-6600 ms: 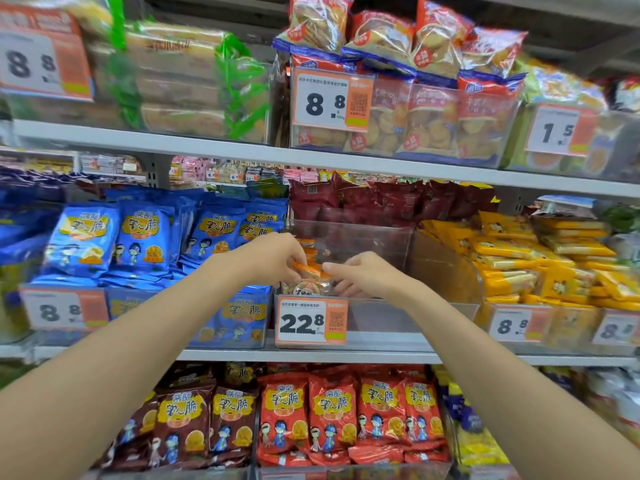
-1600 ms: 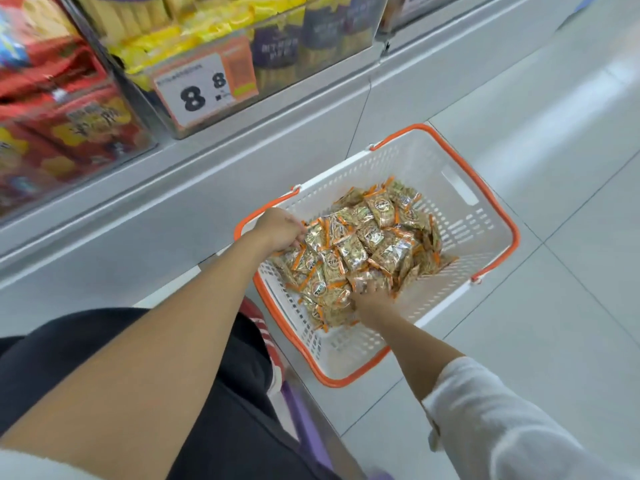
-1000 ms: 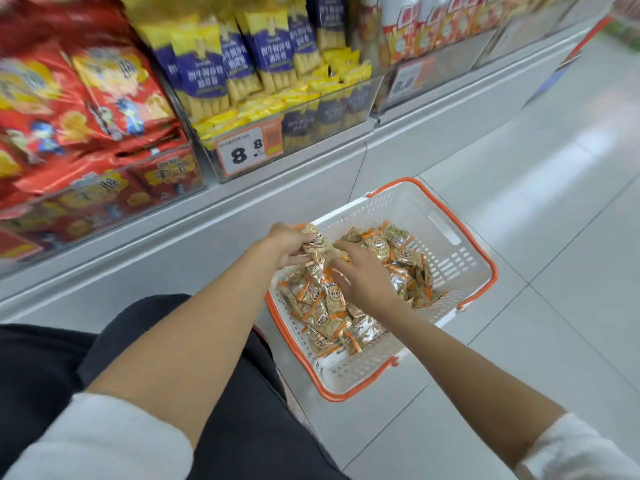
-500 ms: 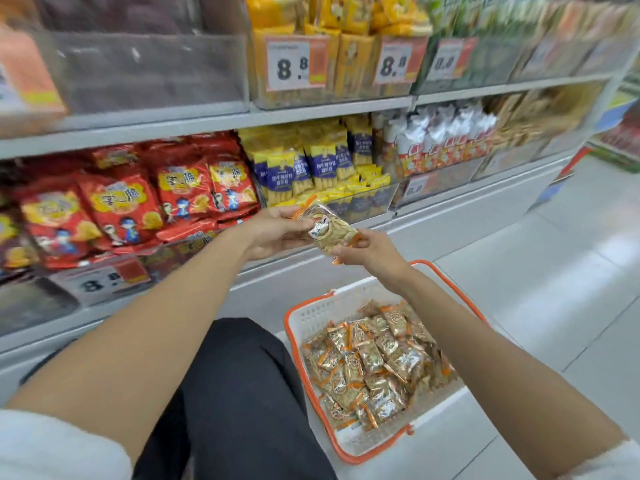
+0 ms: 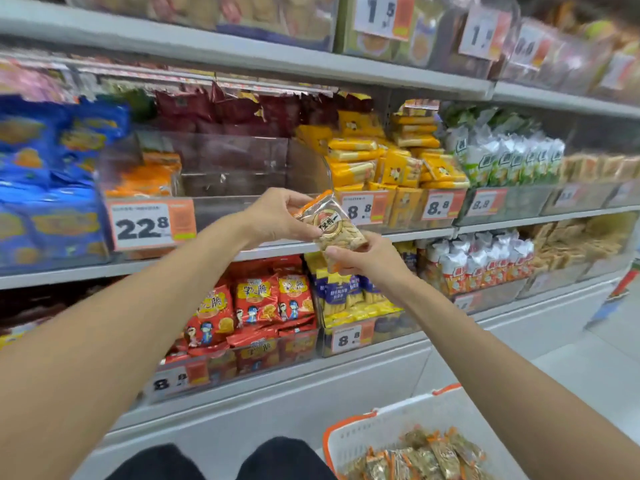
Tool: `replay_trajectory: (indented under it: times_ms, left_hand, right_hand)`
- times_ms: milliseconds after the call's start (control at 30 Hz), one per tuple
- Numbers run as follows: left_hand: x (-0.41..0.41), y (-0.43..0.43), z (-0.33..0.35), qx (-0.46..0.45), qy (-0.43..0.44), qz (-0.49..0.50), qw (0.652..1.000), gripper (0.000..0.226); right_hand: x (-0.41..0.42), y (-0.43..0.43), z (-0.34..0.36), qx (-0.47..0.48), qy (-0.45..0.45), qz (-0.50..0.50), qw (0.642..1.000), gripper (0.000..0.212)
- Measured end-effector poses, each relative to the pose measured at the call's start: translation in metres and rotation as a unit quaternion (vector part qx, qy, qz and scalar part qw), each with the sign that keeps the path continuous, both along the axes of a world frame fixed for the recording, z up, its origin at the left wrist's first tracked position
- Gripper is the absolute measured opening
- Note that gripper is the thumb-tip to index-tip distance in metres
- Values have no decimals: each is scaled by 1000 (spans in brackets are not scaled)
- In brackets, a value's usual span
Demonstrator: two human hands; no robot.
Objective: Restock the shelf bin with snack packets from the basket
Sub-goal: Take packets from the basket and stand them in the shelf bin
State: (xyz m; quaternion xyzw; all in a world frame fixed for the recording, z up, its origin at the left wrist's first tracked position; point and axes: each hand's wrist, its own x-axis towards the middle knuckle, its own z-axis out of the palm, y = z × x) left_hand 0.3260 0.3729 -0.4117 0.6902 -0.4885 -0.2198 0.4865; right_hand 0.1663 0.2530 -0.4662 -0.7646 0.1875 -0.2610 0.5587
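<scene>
I see red snack bags (image 5: 256,303) on the lower shelf. Blue bags (image 5: 45,188) lie above and left of them, and yellow packs (image 5: 353,157) above and right. Purple-labelled packs (image 5: 346,296) sit just beside them, right.

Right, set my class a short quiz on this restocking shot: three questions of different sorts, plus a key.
1. True or false: the left hand and the right hand both grip the snack packet.
2. The price tag on the mostly empty clear bin reads: A) 1.5 B) 22.8 C) 8.8
3. Fill in: the spare packets lie in a white basket with an ____ rim.
Key: 1 true; 2 B; 3 orange.
</scene>
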Motion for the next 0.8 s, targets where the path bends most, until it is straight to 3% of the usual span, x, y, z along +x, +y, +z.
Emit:
replay_trajectory:
  times_ms: [167, 267, 367, 467, 600, 700, 800]
  left_hand:
    - [62, 24, 41, -39, -64, 74, 994, 36]
    - [112, 32, 54, -106, 45, 114, 987, 34]
    - [163, 36, 61, -105, 92, 149, 979, 36]
    - [204, 33, 72, -41, 2, 176, 984, 26]
    - [259, 11, 91, 90, -300, 207, 927, 15]
    - [291, -6, 93, 137, -365, 177, 904, 22]
    - [310, -21, 86, 199, -392, 167, 882, 22]
  right_hand:
    - [79, 6, 49, -146, -36, -7, 989, 17]
    - [135, 8, 71, -208, -33, -19, 977, 32]
    - [192, 6, 81, -241, -3, -1, 970, 21]
    - [247, 1, 84, -247, 51, 41, 967, 19]
    - [317, -10, 93, -326, 177, 59, 927, 36]
    - [352, -24, 93, -358, 234, 53, 902, 17]
    - [377, -38, 80, -314, 246, 57, 915, 26]
